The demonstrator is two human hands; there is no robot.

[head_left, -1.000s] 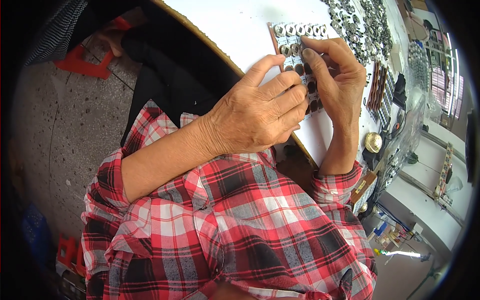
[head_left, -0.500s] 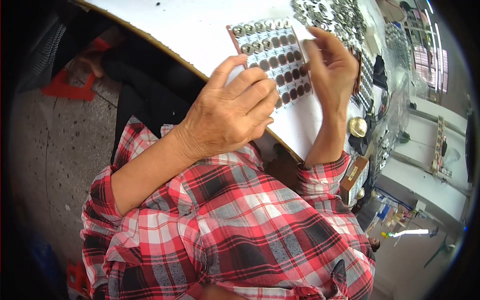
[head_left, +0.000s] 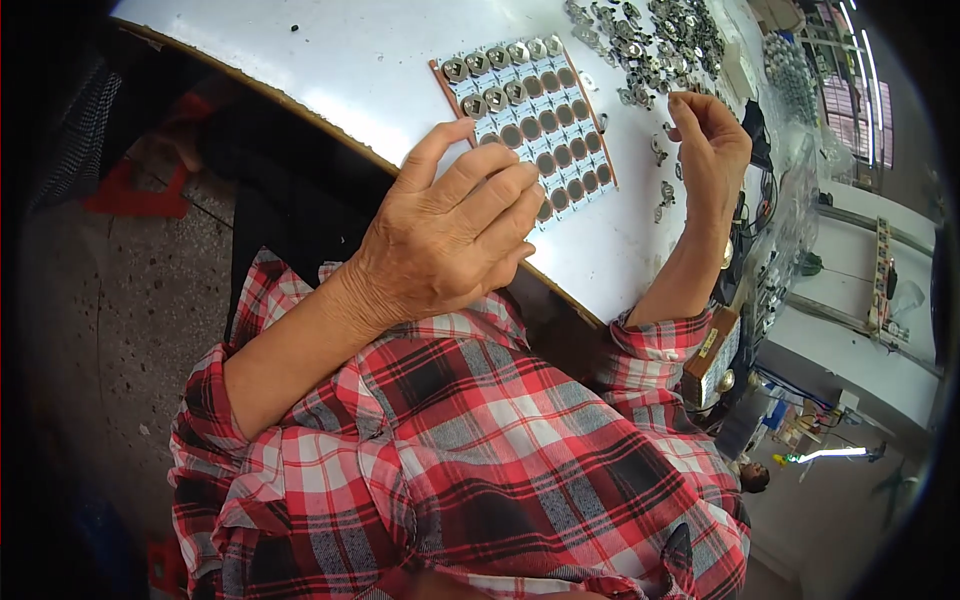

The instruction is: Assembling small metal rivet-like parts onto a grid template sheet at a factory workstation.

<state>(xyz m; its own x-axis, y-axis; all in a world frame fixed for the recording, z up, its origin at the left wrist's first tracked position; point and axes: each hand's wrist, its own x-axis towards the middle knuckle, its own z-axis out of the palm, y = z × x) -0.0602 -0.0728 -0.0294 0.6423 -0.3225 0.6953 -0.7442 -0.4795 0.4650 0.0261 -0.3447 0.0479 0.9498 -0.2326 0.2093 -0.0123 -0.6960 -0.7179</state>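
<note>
A flat panel of small joined circuit boards [head_left: 590,139], pale blue-white with rows of dark round pads and brown edge strips, lies on the white table. Round silvery metal clips [head_left: 495,99] sit on the far row and on part of the second row. My left hand [head_left: 445,225] is at the panel's near left side, its index fingertip at the edge and the other fingers curled; its palm is hidden. My right hand [head_left: 715,150] hovers right of the panel by the pile of loose metal clips [head_left: 690,40], thumb and index finger pinched together. Anything between them is too small to make out.
A few single clips [head_left: 665,195] lie between the panel and my right forearm. The white table's edge [head_left: 270,98] runs diagonally past my left hand. Beyond the right forearm stand a brown-framed box [head_left: 712,345], cables and clear plastic bags [head_left: 790,215].
My right hand has moved from the panel's right edge outward to the loose clips, and its fingers have closed into a pinch. The left hand stays at the panel. The view has shifted slightly.
</note>
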